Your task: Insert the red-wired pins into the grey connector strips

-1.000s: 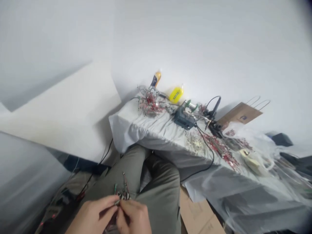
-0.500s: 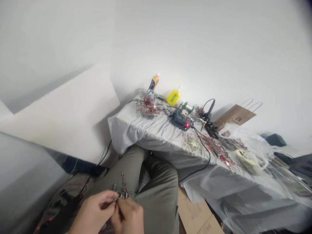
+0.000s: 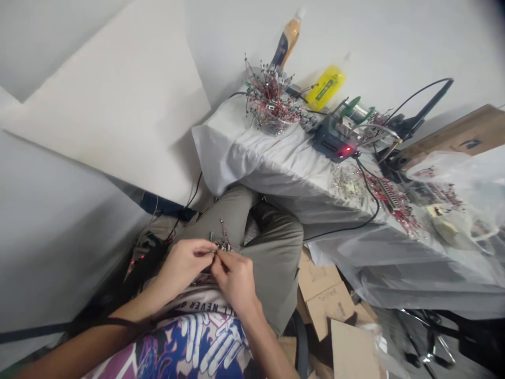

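Over my lap, my left hand (image 3: 189, 263) and my right hand (image 3: 235, 276) meet with thumbs and fingertips pinched together. Between and just beyond the fingertips is a small wired electronic part (image 3: 224, 246), with thin red and black leads sticking up and a green bit beside it. Both hands seem to grip it; its exact shape is partly covered by the fingers. Below the wrists, more small red-wired pieces show dimly against my shirt.
A cloth-covered table (image 3: 232, 152) carries a heap of red-wired parts (image 3: 272, 97), a soldering station (image 3: 333, 139), a solder spool (image 3: 357, 110), a yellow bottle (image 3: 326, 87) and an orange-capped-looking drink bottle (image 3: 287, 42). Cardboard (image 3: 323, 284) lies on the floor.
The view has tilted down, so hands and table appear higher and my forearms and shirt now show. Both hands stay pinched together at the small wired part.
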Motion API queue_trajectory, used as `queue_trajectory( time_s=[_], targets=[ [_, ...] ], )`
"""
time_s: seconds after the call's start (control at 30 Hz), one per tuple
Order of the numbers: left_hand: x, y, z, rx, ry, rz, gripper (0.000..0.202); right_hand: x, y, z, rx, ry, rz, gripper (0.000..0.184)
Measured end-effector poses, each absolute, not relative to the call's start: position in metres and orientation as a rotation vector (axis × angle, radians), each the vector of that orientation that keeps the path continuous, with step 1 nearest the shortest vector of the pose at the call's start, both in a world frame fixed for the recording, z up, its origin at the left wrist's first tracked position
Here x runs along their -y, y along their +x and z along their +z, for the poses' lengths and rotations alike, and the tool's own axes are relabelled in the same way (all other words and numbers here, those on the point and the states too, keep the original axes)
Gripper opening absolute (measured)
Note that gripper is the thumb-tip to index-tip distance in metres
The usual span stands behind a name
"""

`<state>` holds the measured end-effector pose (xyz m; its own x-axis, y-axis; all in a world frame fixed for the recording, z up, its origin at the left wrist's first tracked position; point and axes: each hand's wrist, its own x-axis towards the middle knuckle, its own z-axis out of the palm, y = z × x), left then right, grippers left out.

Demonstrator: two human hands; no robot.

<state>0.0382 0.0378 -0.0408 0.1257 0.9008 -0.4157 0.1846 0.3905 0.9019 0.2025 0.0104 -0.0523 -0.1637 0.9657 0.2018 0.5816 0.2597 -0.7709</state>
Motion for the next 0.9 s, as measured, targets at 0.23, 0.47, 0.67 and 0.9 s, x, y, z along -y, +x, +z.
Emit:
queue_trajectory(
  time_s=[0.23, 0.47, 0.67, 0.9],
  targets=[
    [-0.039, 0.038, -0.037, -1.335, 1.128, 0.7, 0.034, -0.009, 0.2, -0.05, 1.819, -1.477, 0.427, 0.027],
    [-0.037, 0.043, -0.037, -1.312, 1.113, 0.705, 0.031, -0.004, 0.202, -0.054, 2.025, -1.461, 0.128, 0.028],
    [-0.037, 0.051, -0.041, -1.394, 1.077, 0.729, 0.03, -0.003, 0.202, -0.063, 2.179, -1.43, -0.006, 0.029],
    [-0.036, 0.054, -0.045, -1.452, 1.019, 0.773, 0.033, -0.005, 0.202, -0.077, 2.315, -1.42, -0.025, 0.03]
  ],
)
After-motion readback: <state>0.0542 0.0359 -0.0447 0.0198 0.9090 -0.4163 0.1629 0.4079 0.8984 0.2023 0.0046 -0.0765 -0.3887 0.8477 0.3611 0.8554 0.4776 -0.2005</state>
